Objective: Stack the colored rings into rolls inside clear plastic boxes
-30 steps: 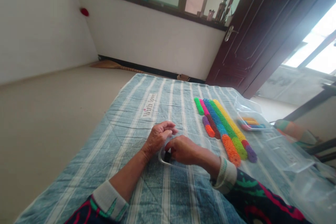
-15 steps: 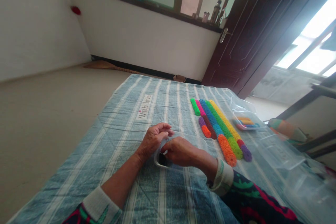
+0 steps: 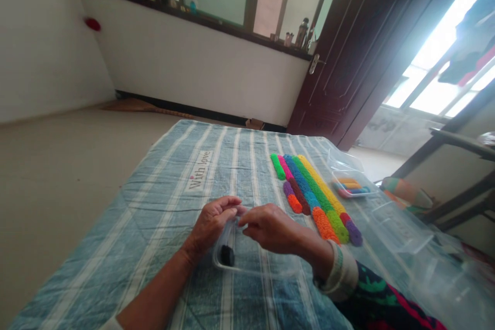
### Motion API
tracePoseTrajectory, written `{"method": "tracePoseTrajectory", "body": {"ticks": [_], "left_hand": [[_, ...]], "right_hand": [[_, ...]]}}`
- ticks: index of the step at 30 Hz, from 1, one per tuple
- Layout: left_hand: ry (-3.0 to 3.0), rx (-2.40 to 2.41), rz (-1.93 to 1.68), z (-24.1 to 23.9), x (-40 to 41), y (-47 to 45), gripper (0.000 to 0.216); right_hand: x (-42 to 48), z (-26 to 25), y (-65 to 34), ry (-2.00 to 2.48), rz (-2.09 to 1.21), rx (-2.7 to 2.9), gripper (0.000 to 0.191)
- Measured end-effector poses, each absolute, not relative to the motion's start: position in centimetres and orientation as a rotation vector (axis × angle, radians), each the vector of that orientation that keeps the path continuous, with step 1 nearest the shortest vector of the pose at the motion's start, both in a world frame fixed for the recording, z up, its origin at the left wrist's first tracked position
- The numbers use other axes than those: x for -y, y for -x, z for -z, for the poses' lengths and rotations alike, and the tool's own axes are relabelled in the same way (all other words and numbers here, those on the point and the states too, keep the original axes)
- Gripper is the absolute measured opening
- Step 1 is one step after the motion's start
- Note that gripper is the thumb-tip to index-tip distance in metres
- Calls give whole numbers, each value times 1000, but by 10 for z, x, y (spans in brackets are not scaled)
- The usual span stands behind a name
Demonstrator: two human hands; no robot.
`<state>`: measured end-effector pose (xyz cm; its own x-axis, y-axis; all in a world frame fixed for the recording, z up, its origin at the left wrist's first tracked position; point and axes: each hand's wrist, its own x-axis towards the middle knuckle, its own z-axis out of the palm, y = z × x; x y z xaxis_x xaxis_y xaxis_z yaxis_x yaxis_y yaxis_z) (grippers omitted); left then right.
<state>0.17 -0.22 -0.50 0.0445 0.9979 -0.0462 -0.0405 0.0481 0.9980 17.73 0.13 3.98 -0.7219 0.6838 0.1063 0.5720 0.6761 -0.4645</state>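
My left hand point(image 3: 211, 224) and my right hand point(image 3: 268, 227) meet over a clear plastic box point(image 3: 255, 267) on the striped blue cloth point(image 3: 166, 201). Both hands have curled fingers pinched together near the box's far rim, on something small and pale that I cannot make out. A small black piece point(image 3: 227, 256) lies inside the box, below my left hand. Rows of colourful bumpy sticks point(image 3: 315, 196) lie side by side on the cloth, to the right of my hands.
A second clear tray point(image 3: 350, 185) with several coloured sticks sits beyond the rows. More clear plastic lids and boxes point(image 3: 406, 232) lie at the right. A dark wooden door point(image 3: 348, 62) and a window sill with bottles stand behind the bed.
My right hand has lifted out of the clear box, uncovering the black piece, and its fingertips now meet my left hand's. The view has shifted a little to the right.
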Motion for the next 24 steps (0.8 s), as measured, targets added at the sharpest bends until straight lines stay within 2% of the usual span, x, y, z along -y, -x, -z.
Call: {"method": "tracePoseTrajectory", "body": {"ticks": [3, 8, 13, 24], "left_hand": [[-1168, -1189, -1186, 6, 2, -3, 29], [-1114, -1248, -1240, 10, 0, -3, 30], [-1119, -1241, -1236, 12, -1, -1, 31], [-1070, -1205, -1216, 8, 0, 0, 34]], "right_hand": [[-25, -55, -199, 1058, -420, 2485, 20], [-90, -62, -237, 1626, 26, 2511, 26], [-131, -46, -253, 1739, 80, 2541, 28], [-158, -26, -248, 1818, 113, 2656, 27]]}}
